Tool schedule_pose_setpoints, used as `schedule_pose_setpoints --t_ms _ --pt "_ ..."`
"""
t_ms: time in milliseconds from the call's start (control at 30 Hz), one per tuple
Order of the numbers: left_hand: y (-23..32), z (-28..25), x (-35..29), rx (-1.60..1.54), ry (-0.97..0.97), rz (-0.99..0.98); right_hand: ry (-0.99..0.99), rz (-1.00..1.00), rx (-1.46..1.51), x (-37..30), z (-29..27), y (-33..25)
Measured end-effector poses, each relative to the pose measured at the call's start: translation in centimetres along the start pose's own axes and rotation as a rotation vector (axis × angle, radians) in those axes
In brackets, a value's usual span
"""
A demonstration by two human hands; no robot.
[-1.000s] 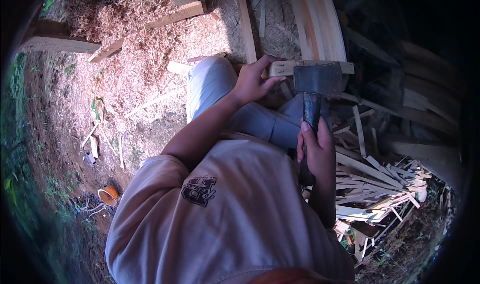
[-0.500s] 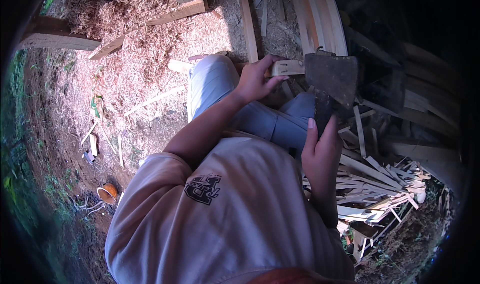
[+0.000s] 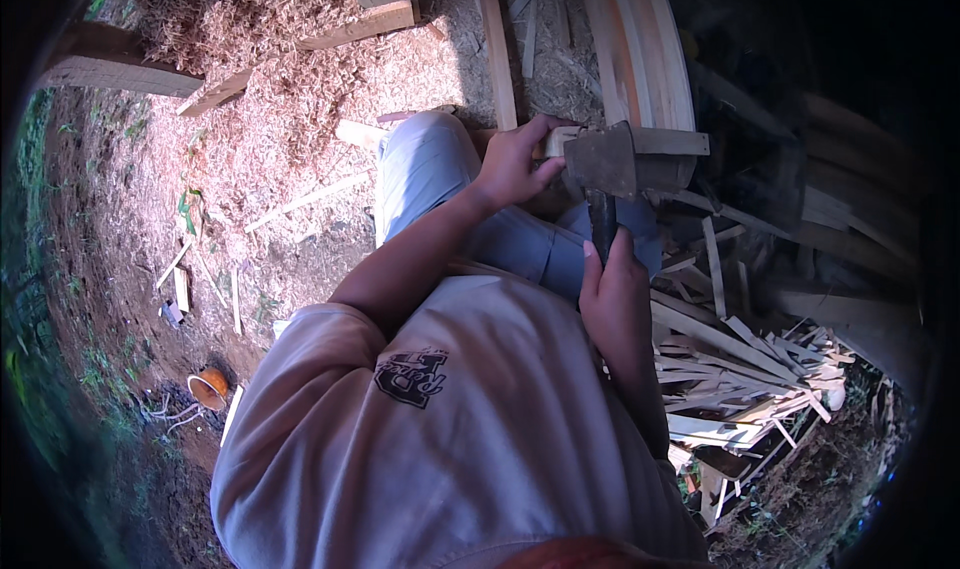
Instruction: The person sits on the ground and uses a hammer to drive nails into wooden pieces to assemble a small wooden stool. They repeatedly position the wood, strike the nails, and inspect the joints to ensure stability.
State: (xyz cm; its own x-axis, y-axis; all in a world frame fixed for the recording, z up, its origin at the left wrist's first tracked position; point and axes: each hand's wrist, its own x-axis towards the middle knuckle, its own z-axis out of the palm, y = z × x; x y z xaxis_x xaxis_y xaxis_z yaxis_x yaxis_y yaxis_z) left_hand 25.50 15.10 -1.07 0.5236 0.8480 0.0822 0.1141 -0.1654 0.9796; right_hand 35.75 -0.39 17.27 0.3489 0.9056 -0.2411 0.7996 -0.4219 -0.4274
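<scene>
"Gripping the dark handle (image 3: 602, 224) of the hatchet (image 3: 603, 159), your right hand (image 3: 617, 291) was closed below the head, out in front of your shirt (image 3: 450, 439)."

"And your left hand (image 3: 518, 165), what were you doing with that?"

"You had its thumb and fingers clamped on the left end of a pale wood piece (image 3: 676, 142), so your two hands were apart, each with its own hold."

"Where was that wood piece, then?"

"You had it lying crosswise beyond your knees, by the near ends of some long planks (image 3: 652, 59). Your hatchet head stood upright over its middle and hid that part, with the right end showing past it. Whether the blade touched the wood, I couldn't fairly tell you from above."

"What else was about you?"

"You had wood shavings (image 3: 300, 119) spread over the ground to your front left, a heap of split offcuts (image 3: 745, 369) near your right forearm (image 3: 640, 394), and an orange bowl (image 3: 208, 390) tipped over well away to your left."
</scene>
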Motion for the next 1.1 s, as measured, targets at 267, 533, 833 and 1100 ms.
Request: schedule_pose_setpoints --t_ms 267,533,833,1100 --pt "-1.9 1.3 -0.1 0.014 0.083 0.101 0.243 -0.064 0.072 -0.2 -1.0 -1.0" --pt "-0.4 0.4 -0.1 0.018 0.058 0.092 0.16 0.079 0.107 -0.9 -2.5 -2.1" --pt "-1.5 1.0 -0.3 0.015 0.065 0.1 0.072 0.077 0.072 -0.7 -1.7 -0.6" --pt "-0.9 0.4 0.2 -0.022 0.052 0.042 -0.088 0.035 -0.008 0.3 0.7 0.3"
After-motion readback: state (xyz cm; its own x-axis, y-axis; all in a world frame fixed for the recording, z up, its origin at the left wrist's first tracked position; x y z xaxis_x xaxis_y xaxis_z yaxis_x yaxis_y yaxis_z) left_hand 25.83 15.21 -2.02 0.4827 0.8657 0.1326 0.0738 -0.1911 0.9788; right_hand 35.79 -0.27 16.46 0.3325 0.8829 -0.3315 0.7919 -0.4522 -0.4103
